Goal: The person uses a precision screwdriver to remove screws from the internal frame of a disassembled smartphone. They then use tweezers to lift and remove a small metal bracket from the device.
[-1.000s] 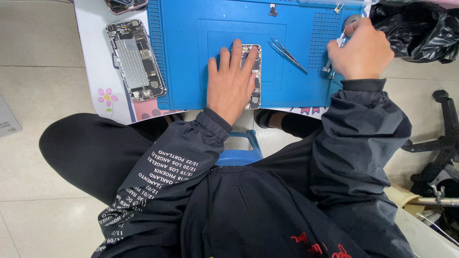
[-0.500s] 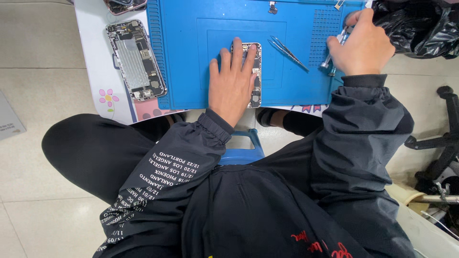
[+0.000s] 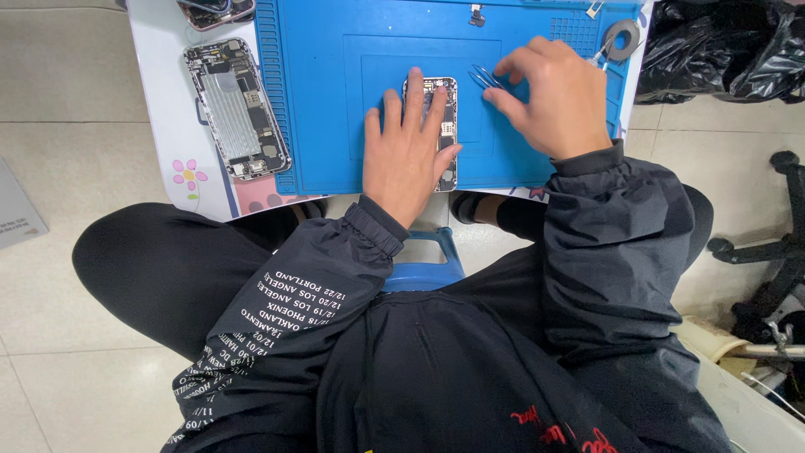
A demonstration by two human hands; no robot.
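My left hand point(image 3: 409, 151) lies flat on an opened phone point(image 3: 446, 109) in the middle of the blue work mat point(image 3: 335, 101). Its fingers spread over the phone's left half and the thumb presses its right edge, holding it down. My right hand point(image 3: 553, 96) is just right of the phone, with thumb and forefinger pinched on metal tweezers point(image 3: 481, 77) lying on the mat. Only the tweezers' tips show; the hand hides the rest.
A second opened phone body point(image 3: 237, 109) lies on the white table left of the mat, and another device point(image 3: 214, 12) pokes in at the top. A grey ring point(image 3: 623, 37) sits at the mat's right corner. Black bags point(image 3: 721, 46) and a chair base point(image 3: 776, 243) stand to the right.
My right hand left the mat's right edge and moved left onto the tweezers. My left hand stayed on the phone.
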